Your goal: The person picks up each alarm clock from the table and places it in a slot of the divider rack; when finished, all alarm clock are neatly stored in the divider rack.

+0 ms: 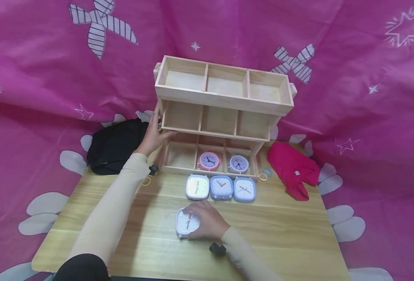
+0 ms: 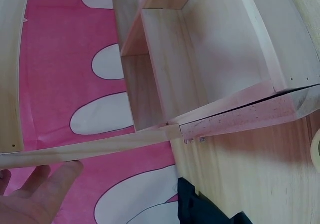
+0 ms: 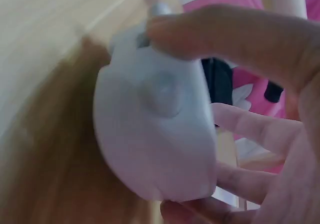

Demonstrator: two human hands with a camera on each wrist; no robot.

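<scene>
6 clocks are in view: 4 square ones on the table and 2 round ones in the bottom row of the wooden shelf, which has 3 tiers of 3 compartments each.

The right hand curls its fingers around a square white clock, thumb and fingers wrapped over its edges. That clock lies flat on the table under the palm; its face is white with 1 orange hand showing, and from the right wrist view its body is pale lilac-white with a round knob on it.

Just beyond this grip sit 3 square clocks in a row, touching side by side. Further beyond, a pink round clock and a lilac round clock occupy neighbouring compartments.

The left hand rests with straight fingers against the shelf's left side.
</scene>
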